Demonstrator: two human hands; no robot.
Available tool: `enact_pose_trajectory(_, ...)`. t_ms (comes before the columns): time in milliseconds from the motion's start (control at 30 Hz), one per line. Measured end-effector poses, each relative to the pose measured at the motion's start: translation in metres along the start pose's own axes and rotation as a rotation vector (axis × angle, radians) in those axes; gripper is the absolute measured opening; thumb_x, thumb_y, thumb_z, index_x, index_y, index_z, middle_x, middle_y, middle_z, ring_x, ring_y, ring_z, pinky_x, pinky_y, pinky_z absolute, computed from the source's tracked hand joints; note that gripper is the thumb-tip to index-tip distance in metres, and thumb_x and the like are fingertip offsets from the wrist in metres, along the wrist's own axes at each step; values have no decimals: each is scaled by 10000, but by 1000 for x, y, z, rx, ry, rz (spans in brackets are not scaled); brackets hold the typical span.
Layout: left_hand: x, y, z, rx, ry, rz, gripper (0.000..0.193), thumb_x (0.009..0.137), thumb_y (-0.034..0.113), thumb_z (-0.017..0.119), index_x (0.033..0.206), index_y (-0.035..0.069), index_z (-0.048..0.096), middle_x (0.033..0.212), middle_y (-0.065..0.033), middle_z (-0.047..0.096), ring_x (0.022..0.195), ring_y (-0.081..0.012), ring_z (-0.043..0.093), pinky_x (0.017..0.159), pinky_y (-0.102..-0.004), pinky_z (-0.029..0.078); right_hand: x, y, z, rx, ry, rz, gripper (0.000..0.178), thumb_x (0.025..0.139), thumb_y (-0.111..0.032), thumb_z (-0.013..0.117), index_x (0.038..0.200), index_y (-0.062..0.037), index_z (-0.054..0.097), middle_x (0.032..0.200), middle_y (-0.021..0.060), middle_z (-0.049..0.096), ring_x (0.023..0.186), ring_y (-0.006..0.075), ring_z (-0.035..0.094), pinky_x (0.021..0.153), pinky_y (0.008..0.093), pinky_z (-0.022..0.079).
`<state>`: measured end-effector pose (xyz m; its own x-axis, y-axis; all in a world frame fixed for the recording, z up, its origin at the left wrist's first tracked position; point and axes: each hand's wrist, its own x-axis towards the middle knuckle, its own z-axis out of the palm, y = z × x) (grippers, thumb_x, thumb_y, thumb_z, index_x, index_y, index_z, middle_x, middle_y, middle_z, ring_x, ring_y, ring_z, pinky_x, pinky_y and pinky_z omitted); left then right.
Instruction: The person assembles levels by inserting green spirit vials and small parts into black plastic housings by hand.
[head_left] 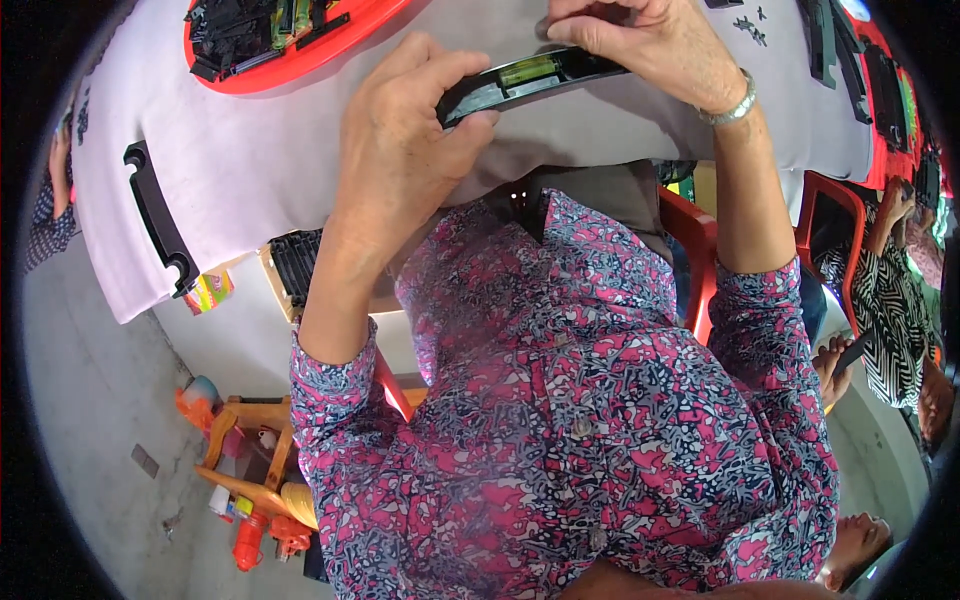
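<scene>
Both hands meet at the far edge of the view over a long, curved black plastic part (525, 80) with a green insert in its middle. Gripping the near-left end of that part, the left hand (400, 140) is closed on it, thumb on top and fingers curled beneath. From the right, the right hand (645, 40) lies over the part's far end with its fingers bent down onto the upper edge, pressing or pinching there; a silver watch band (735, 105) circles its wrist. The part hangs just above a table covered with a pale grey cloth (250, 170), in front of the person's chest.

Farther out on the cloth, to the left, a second curved black part (155, 215) lies by itself near the cloth's edge. At the far left a red tray (300, 60) holds a heap of black pieces, and another red tray (880, 60) with black strips sits at the far right. A few tiny dark bits (750, 25) are scattered beside the right hand. Below the table's left side, orange plastic toys (250, 480) stand on the grey floor.
</scene>
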<state>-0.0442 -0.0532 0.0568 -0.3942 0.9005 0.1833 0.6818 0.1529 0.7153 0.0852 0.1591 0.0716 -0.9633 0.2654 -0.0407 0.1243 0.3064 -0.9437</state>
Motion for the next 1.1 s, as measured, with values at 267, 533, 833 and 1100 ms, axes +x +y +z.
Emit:
enact_pose_trajectory(267,0,-7,9,20,41,12,381,722,21,796,1093,24,711,893,-97,612,807,-247,638,738,-326,507,9,-34,18,-607,-187,-255,113,821,-96,622,764,-4,593,767,151,576,746,354,597,691,455,475)
enact_pose_trajectory(533,1,-7,16,-38,131,48,314,658,55,775,971,50,748,830,-101,593,804,-313,608,697,-421,488,14,-22,35,-576,-152,-217,67,805,-65,581,805,-2,603,788,194,577,787,409,596,715,484,473)
enact_pose_trajectory(833,2,-5,15,-33,126,92,368,675,25,814,1036,27,743,806,-97,572,744,-257,615,697,-355,499,12,-30,38,-556,-203,36,82,812,-69,571,861,-9,598,846,196,588,846,401,595,751,474,471)
enact_pose_trajectory(1100,2,-3,18,-84,149,61,333,677,20,791,1005,5,741,791,-100,567,734,-248,616,685,-352,498,18,-31,36,-578,-259,4,72,785,-37,578,851,-9,568,860,188,589,838,394,589,752,472,469)
